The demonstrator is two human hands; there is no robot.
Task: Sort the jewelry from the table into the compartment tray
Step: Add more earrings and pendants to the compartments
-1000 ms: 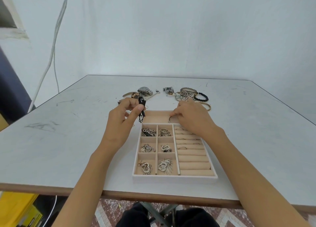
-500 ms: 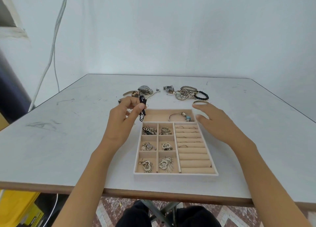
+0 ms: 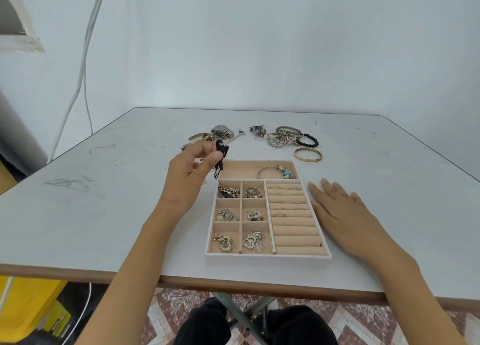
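Note:
A beige compartment tray lies on the white table. Its small cells hold earrings, rings and chains, its ring rolls hold a few rings, and the long top cell holds a silver charm bracelet. My left hand is raised over the tray's top left corner and pinches a small black piece of jewelry between thumb and fingers. My right hand lies flat on the table just right of the tray, fingers straight.
Loose jewelry sits behind the tray: watches, a tangle of chains and bracelets, a black bead bracelet and a gold bangle. A yellow box stands on the floor at the left.
My right hand left the charm bracelet in the tray's top cell, drew back to the right and came down flat on the table. My left hand kept its pinch on the black piece.

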